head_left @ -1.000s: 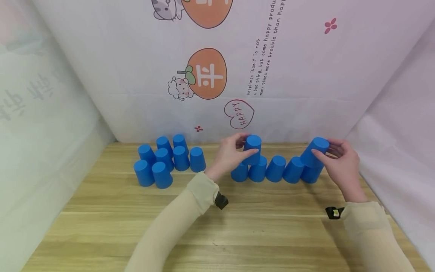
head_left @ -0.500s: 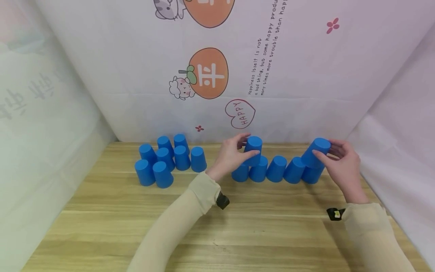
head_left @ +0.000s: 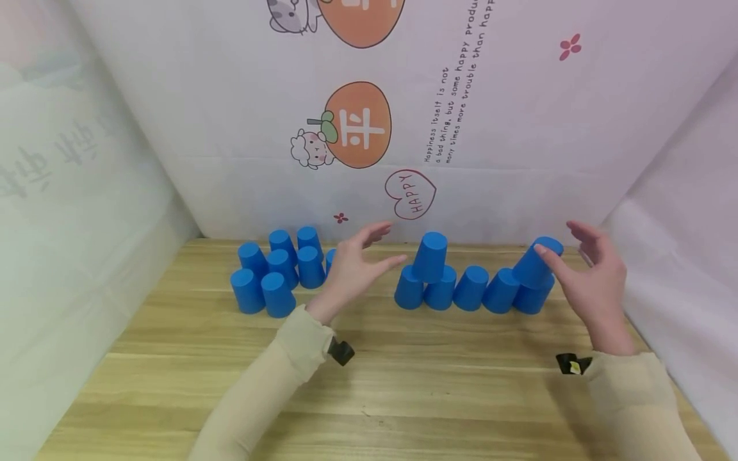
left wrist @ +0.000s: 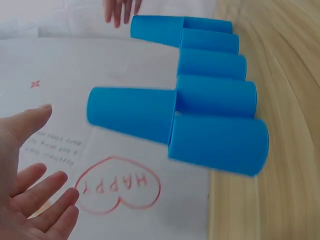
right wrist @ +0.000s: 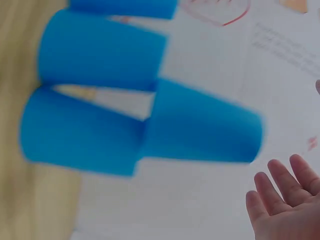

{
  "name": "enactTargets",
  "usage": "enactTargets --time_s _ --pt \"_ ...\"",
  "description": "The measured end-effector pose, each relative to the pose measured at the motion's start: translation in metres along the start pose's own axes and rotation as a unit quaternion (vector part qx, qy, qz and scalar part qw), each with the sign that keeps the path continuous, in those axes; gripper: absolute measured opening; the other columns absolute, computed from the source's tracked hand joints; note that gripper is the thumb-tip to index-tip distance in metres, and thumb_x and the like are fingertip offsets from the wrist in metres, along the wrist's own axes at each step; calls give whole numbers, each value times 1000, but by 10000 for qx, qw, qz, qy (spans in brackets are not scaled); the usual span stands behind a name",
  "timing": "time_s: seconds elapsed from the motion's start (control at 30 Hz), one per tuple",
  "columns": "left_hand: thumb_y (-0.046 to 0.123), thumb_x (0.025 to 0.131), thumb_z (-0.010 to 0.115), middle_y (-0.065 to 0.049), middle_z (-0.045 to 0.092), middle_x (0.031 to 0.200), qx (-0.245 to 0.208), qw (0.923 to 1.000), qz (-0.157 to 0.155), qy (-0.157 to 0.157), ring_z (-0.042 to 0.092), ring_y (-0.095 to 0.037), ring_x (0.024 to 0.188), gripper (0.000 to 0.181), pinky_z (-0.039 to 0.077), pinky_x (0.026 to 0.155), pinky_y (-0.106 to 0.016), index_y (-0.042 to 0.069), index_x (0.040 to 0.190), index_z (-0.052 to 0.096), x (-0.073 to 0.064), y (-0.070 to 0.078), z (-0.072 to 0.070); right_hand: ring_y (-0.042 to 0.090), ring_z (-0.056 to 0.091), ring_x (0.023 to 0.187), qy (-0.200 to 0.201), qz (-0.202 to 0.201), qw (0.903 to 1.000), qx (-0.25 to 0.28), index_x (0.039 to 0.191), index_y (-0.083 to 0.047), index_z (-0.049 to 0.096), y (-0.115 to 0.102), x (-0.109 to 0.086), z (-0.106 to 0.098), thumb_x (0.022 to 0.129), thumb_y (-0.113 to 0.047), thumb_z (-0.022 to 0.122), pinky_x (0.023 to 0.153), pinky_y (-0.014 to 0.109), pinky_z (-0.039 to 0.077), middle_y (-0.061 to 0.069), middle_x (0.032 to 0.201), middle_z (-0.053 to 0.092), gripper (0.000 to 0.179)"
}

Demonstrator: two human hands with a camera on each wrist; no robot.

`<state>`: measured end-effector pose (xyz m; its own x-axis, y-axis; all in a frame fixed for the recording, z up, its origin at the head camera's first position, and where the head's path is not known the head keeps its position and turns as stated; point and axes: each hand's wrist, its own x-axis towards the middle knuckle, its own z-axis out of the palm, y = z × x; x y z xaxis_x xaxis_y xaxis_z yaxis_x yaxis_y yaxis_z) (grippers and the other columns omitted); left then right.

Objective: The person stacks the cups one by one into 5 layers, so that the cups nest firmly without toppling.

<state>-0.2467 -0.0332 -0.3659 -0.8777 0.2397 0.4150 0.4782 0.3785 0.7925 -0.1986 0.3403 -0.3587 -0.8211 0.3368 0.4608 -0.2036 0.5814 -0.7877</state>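
Blue cups stand upside down in a row [head_left: 471, 288] on the right of the table. One blue cup [head_left: 430, 257] sits on top, across the two leftmost cups of that row. Another upper cup [head_left: 533, 266] bridges the two rightmost. My left hand [head_left: 350, 272] is left of the left upper cup, fingers spread, apart from it and holding nothing. To the right, my right hand [head_left: 599, 285] has its fingers spread around the right upper cup; its thumb overlaps that cup in the head view, while the right wrist view shows the fingers [right wrist: 282, 185] off it.
A loose group of blue cups [head_left: 278, 294] stands upside down on the left of the wooden table [head_left: 403, 390]; my left hand partly covers one. A printed white cloth [head_left: 259, 128] rises behind the table's far edge, with white cloth at both sides.
Both hands have let go of the two upper cups, which stay on the row. My left hand has moved left, and my right hand has opened and drawn slightly right.
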Motion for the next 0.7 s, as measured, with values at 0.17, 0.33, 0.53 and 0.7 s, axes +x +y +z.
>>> enactTargets --time_s 0.17,0.33,0.53,0.7 --pt "42 89 80 1 62 138 230 9992 -18 324 56 -18 128 62 45 106 -51 21 143 58 -21 -13 -29 14 46 136 -50 -706 9971 279 146 -18 55 -34 -12 8 89 -15 81 116 28 30 1 147 54 63" --pt "46 87 80 4 62 138 344 9976 -245 556 55 -16 129 64 46 106 -53 23 143 58 -44 -27 -56 14 46 136 -431 -1404 9877 533 145 -13 56 -65 -27 25 83 -1 83 114 27 32 4 145 56 68" --pt "40 88 82 -1 62 139 517 9946 -242 861 56 -21 129 62 46 106 -53 17 140 60 -69 -45 -87 17 48 137 -1019 -2039 9703 806 143 -9 57 -92 -47 53 75 10 86 112 27 37 5 145 57 76" --pt "30 86 85 -9 62 137 838 9902 -359 1055 57 -31 127 61 46 105 -54 8 138 61 -95 -63 -105 21 52 134 -1858 -2346 9479 1091 144 -12 56 -98 -68 87 78 1 87 109 35 43 3 145 57 74"
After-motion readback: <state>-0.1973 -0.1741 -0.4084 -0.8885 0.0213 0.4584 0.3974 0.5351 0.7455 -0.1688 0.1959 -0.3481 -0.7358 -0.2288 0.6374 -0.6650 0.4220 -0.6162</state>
